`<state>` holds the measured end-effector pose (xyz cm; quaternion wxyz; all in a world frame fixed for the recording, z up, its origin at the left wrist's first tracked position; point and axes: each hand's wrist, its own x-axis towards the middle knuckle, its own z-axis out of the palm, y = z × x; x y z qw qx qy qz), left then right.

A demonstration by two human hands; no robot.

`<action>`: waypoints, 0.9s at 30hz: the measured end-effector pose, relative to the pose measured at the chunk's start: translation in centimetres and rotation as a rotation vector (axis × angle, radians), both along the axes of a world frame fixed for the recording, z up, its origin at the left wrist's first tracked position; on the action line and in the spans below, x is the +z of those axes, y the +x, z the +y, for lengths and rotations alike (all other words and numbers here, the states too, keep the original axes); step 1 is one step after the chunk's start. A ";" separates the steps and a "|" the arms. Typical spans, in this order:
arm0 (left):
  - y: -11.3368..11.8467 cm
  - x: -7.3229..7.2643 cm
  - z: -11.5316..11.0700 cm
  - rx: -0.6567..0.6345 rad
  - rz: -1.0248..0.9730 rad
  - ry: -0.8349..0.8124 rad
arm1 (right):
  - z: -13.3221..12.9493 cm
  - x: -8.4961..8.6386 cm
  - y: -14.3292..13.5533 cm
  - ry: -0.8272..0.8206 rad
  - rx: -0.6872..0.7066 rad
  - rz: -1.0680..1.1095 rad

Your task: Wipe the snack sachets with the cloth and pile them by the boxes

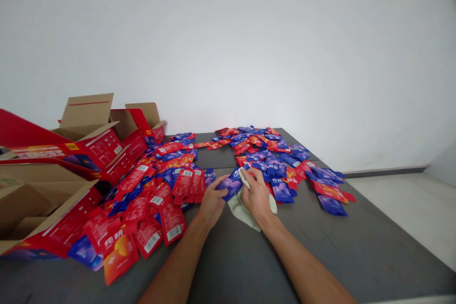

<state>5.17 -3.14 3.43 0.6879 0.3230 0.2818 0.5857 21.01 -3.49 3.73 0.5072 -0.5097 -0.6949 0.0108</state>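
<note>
Over the middle of the dark table, my left hand (pixel 213 200) grips a blue and purple packet (pixel 231 185) by its left side, thumb on top. My right hand (pixel 257 194) is closed on a pale green cloth (pixel 245 217), a fold of it pressed against the packet's right part. The rest of the cloth hangs below my right fingers. Just left of my left hand lie red packets (pixel 190 183) with barcodes facing up. Beyond my right hand, a blue packet (pixel 281 191) rests at the near edge of a loose pile.
Open red cartons (pixel 76 209) stand along the left, flaps up. A heap of red and blue packets (pixel 149 199) spreads before them. More packets (pixel 254 140) cover the table's far end, and a small group (pixel 331 192) lies near its right edge. A white wall (pixel 228 47) rises behind.
</note>
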 end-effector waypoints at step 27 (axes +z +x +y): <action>0.5 -0.6 0.3 0.016 0.085 0.069 | -1.7 0.3 -2.5 -0.001 0.272 0.120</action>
